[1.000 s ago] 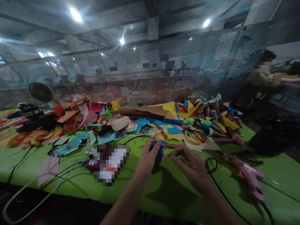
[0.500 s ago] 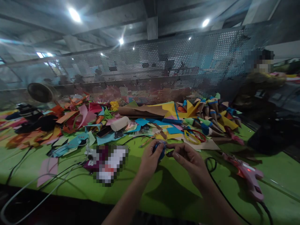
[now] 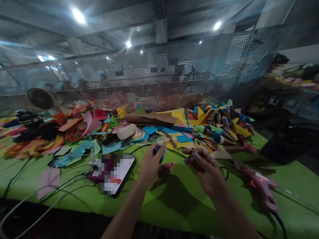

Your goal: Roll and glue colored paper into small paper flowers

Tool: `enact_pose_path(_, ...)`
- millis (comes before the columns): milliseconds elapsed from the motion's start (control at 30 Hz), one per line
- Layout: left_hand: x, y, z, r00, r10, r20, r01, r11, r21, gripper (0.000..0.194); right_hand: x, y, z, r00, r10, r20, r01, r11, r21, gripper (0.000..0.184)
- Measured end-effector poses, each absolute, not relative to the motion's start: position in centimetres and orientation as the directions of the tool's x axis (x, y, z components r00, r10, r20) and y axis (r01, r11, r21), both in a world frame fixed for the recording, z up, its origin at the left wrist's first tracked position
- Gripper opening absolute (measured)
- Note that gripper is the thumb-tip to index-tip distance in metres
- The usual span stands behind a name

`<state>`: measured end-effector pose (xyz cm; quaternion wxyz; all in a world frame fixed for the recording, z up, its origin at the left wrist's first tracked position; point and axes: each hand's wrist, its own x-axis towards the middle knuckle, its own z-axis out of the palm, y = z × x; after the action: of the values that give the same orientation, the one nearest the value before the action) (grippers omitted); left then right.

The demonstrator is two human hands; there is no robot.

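Observation:
Over the green tabletop, my left hand is closed around a small bunched blue piece, whose material I cannot make out. Apart from it to the right, my right hand is curled, thumb and fingertips together. A tiny bluish bit shows at those fingertips, too small to name. On the table between the hands lies a brown paper cone with a pinkish upper edge, partly behind my left wrist.
A pink glue gun with a red light lies at right, its cord trailing forward. A phone lies at left near pale cables. Scissors, a white roll, coloured sheet scraps and brown cones fill the back.
My hands have moved apart, the left going leftward with the blue piece and the right slightly rightward. The brown cone between them now shows.

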<state>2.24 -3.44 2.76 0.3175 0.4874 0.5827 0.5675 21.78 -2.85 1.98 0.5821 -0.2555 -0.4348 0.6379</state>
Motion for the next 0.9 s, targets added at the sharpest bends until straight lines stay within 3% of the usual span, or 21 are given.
enact_pose_path(100, 0.1, -2.2, 1.7, -0.330, 0.917, 0.226, 0.393, -0.084, 0.916, 0.014, 21.8, -2.6, 1.9, -0.223, 0.963, 0.148, -0.593, -0.013, -0.805, 0.020)
enact_pose_path(200, -0.8, -1.8, 1.2, -0.292, 0.901, 0.321, 0.624, -0.075, 0.778, 0.029, 21.8, -2.6, 2.1, -0.232, 0.960, 0.157, -0.624, -0.023, -0.781, 0.018)
enact_pose_path(267, -0.4, -2.2, 1.6, -0.256, 0.880, 0.401, 0.688, -0.126, 0.715, 0.035, 21.7, -2.6, 2.3, -0.236, 0.958, 0.166, -0.628, -0.020, -0.778, 0.018)
enact_pose_path(367, 1.5, -3.4, 3.1, -0.150, 0.888, 0.435, 0.585, -0.275, 0.763, 0.028, 21.7, -2.8, 2.5, -0.252, 0.953, 0.171, -0.631, -0.028, -0.775, 0.018)
enact_pose_path(467, 3.6, -4.6, 4.5, -0.047, 0.931, 0.362, 0.398, -0.315, 0.861, 0.020, 21.7, -3.0, 2.7, -0.262, 0.948, 0.182, -0.615, -0.018, -0.789, 0.017)
enact_pose_path(600, 5.0, -5.1, 4.8, 0.086, 0.950, 0.299, 0.425, -0.306, 0.852, 0.027, 21.8, -3.1, 2.6, -0.284, 0.942, 0.178, -0.595, -0.027, -0.803, 0.016)
enact_pose_path(733, 5.2, -4.9, 4.1, 0.046, 0.947, 0.319, 0.497, -0.299, 0.815, 0.016, 21.8, -3.0, 2.3, -0.288, 0.941, 0.180, -0.587, -0.025, -0.809, 0.016)
enact_pose_path(900, 5.1, -4.7, 3.8, -0.035, 0.960, 0.279, 0.428, -0.238, 0.872, 0.011, 21.8, -3.0, 2.1, -0.284, 0.935, 0.211, -0.535, 0.028, -0.844, 0.016)
